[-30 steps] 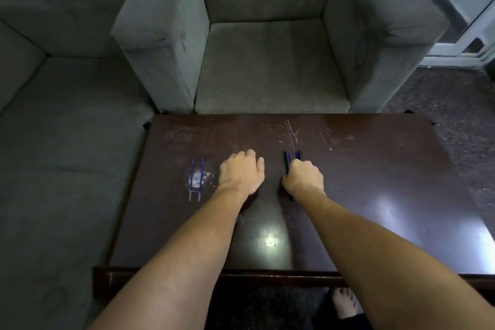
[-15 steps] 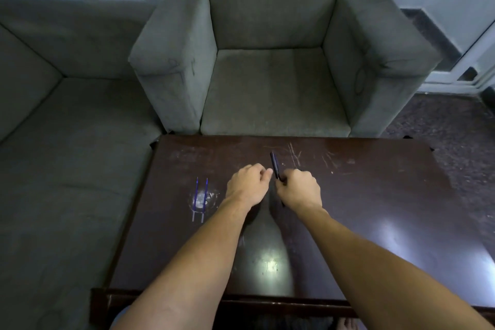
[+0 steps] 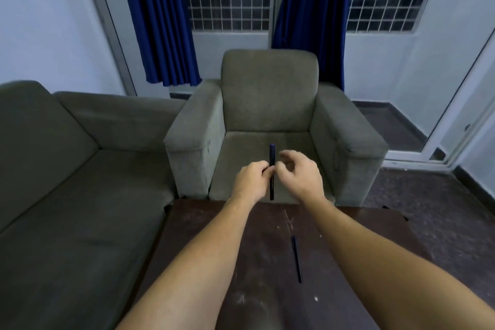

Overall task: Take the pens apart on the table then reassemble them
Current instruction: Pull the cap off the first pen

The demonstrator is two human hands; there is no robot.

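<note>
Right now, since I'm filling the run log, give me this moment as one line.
left hand: grips held pen upright | right hand: curled beside it, contact unclear | second pen: flat on table

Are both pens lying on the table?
No: one pen lies on the table, but the left hand holds the second pen upright in the air.

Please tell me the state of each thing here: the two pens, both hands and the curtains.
held pen: upright in the air, gripped at its middle.
left hand: fingers curled round the held pen.
right hand: fingers loosely curled beside the held pen; blurred, contact unclear.
second pen: lying flat on the table, untouched.
curtains: pulled apart, window grid showing between.
</note>
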